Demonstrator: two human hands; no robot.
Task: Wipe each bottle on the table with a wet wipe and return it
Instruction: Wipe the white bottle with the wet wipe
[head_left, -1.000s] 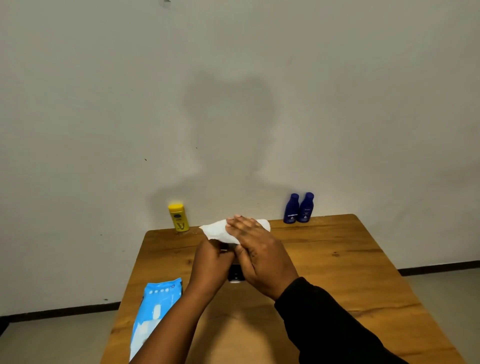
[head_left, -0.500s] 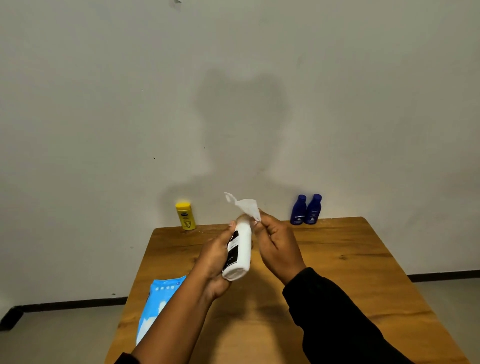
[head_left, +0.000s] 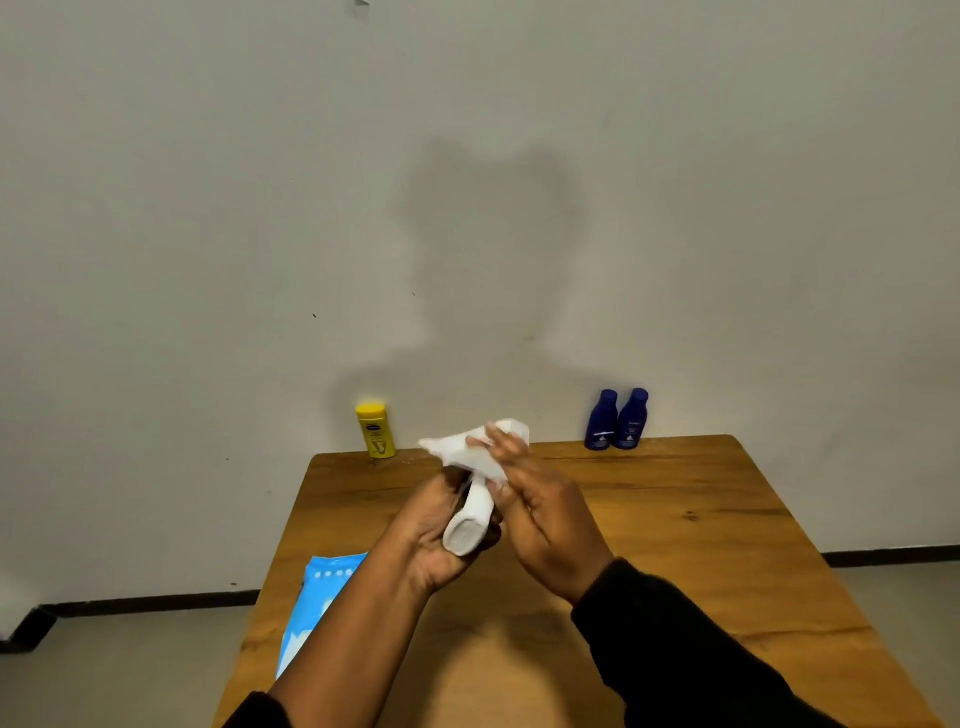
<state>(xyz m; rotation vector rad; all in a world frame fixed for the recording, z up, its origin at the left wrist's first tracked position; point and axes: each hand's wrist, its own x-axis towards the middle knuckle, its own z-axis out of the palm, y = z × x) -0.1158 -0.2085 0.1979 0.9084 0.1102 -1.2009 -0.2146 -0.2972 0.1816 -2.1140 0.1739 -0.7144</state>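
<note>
Two hands meet above the middle of the table (head_left: 675, 519). The left hand (head_left: 428, 535), at 9 o'clock of the pair, curls its fingers round the body of a white bottle (head_left: 470, 519) held clear of the tabletop. The bottle's long axis runs from 7 o'clock to 1 o'clock, its flat base turned toward the camera and its top pointing away toward the wall. The right hand (head_left: 550, 525), in a black sleeve (head_left: 675, 639), lays its fingers nearly straight and pressed together over a wet wipe (head_left: 457, 449) that drapes the bottle's top; its thumb is hidden. No writing shows on the white bottle from this side. At 7 o'clock of the hands a light blue packet (head_left: 317, 603) with a row of white dots lies at the table's edge. At 11 o'clock a yellow bottle (head_left: 375, 428) stands upright against the wall, its dark oval logo too small to read. At 1 o'clock two dark blue bottles (head_left: 616, 420) stand touching, their white print unreadable.
</note>
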